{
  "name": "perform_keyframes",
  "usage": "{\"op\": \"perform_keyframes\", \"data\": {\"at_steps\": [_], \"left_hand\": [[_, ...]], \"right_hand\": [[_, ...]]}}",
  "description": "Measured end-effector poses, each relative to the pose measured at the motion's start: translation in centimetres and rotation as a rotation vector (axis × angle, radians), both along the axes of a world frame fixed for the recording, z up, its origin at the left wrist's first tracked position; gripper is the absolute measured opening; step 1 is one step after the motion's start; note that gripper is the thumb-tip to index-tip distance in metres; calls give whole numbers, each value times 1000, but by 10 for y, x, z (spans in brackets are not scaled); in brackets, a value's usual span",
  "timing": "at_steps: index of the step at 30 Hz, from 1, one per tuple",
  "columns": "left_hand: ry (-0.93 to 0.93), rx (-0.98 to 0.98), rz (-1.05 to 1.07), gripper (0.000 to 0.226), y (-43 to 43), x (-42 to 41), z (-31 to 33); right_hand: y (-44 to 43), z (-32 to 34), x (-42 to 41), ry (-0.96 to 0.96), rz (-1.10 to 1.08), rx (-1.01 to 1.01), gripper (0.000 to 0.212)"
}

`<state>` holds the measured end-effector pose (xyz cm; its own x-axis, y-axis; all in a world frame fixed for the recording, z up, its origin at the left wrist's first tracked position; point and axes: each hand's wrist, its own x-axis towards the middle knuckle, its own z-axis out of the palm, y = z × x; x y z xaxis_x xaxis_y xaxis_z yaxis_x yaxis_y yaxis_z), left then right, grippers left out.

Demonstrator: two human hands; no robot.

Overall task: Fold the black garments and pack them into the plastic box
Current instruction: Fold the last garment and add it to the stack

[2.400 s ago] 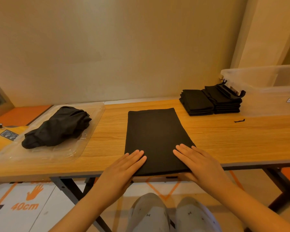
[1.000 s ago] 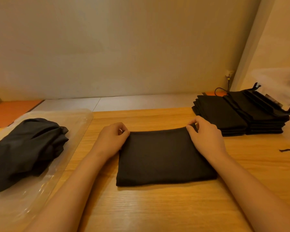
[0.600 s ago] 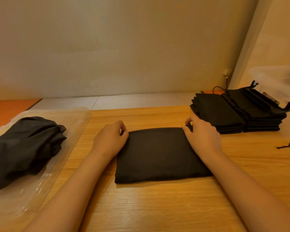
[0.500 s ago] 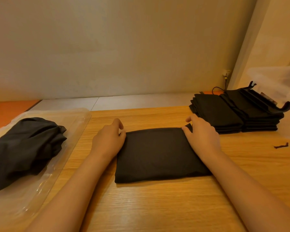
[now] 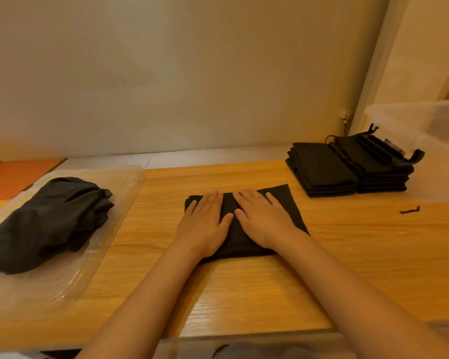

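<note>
Hands flat: left hand (image 5: 205, 225) and right hand (image 5: 266, 218) side by side, fingers straight, pressing down on folded black garment (image 5: 289, 203) at middle of bench (image 5: 244, 294). Soft, light and limp by the look; likely to spring open if released, so best pinched at both ends through all layers. Folded stacks (image 5: 322, 172) to the right, just beside plastic box (image 5: 436, 156). Open bench between garment and stacks; small black scrap (image 5: 410, 209) near that path. Unfolded heap (image 5: 49, 216) in clear tray (image 5: 114, 229), left.
</note>
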<state>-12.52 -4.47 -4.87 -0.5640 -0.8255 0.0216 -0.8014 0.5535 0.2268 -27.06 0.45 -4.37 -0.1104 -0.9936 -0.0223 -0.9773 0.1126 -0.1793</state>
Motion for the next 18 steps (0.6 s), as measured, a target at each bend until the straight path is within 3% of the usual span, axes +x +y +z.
{"op": "perform_keyframes", "data": {"at_steps": [7, 9, 12, 18], "left_hand": [[-8, 69, 235, 64, 1, 31, 6], [38, 21, 270, 63, 11, 33, 13], [64, -77, 115, 58, 38, 16, 19], [-34, -75, 38, 58, 47, 19, -3]], "right_hand": [[23, 3, -50, 79, -192, 62, 57], [32, 7, -39, 115, -200, -56, 56], [44, 14, 1, 49, -73, -224, 55], [61, -7, 16, 11, -4, -58, 55]]}}
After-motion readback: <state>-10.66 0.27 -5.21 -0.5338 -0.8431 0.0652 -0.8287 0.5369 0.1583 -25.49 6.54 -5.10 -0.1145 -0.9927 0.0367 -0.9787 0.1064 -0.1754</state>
